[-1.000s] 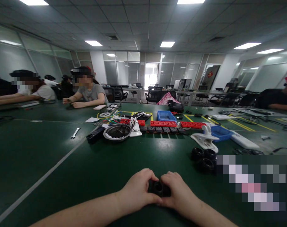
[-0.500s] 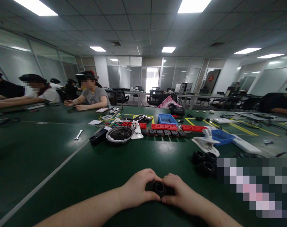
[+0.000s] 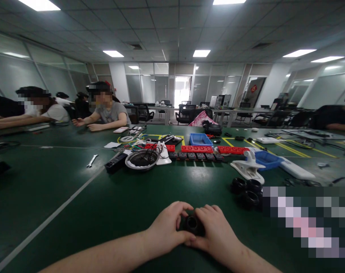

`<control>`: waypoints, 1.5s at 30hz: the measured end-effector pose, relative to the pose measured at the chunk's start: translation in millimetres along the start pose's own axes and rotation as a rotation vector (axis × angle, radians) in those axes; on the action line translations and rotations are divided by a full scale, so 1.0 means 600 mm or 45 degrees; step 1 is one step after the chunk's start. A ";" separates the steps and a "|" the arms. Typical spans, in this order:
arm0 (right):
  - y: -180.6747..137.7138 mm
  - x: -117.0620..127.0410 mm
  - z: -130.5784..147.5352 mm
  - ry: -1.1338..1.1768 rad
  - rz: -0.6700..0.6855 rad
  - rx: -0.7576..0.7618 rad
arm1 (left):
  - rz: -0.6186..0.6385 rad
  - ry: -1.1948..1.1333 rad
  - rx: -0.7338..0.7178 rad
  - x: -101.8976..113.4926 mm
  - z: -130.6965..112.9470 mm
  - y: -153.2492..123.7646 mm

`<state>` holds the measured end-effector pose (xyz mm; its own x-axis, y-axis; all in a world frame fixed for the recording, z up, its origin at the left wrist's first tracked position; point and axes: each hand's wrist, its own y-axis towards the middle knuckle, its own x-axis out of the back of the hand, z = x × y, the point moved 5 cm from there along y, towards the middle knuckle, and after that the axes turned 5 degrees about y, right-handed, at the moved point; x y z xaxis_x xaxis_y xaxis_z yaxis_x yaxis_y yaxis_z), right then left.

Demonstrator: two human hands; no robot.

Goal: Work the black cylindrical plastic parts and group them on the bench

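Note:
A small black ring-shaped part (image 3: 192, 222) with a round hole facing up sits between my two hands, low in the middle of the head view. My left hand (image 3: 172, 223) curls around its left side, thumb in front and fingers behind. My right hand (image 3: 214, 227) wraps the right side and covers part of it. The thumbs meet at the near edge. Farther right, several similar black rings (image 3: 250, 198) stand grouped on the green table (image 3: 161, 189).
Beyond my hands are a metal bowl (image 3: 141, 159) with black cable, red socket strips (image 3: 197, 149), a white clip stand (image 3: 248, 167) and a blue tray (image 3: 201, 139). A wrench (image 3: 92, 161) lies left. A person (image 3: 106, 110) sits across the table.
My right hand has closed further over the ring part and turned slightly. The left fingers have shifted and spread a little. The camera view has tilted slightly down.

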<state>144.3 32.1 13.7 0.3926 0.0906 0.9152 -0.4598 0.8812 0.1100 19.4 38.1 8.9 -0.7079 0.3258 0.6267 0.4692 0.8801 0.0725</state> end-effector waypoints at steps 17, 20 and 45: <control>0.005 0.000 -0.011 0.265 0.239 0.001 | 0.052 0.115 -0.063 0.006 -0.019 -0.006; 0.002 -0.005 0.000 0.046 0.104 -0.011 | -0.025 0.172 0.033 0.005 -0.013 -0.006; 0.001 -0.006 0.000 0.008 0.006 -0.013 | -0.133 0.186 0.067 0.001 -0.007 -0.009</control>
<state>142.5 32.5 10.5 0.3954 0.0972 0.9134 -0.4532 0.8855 0.1020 18.7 32.1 11.9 -0.6656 0.1815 0.7239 0.3664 0.9245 0.1050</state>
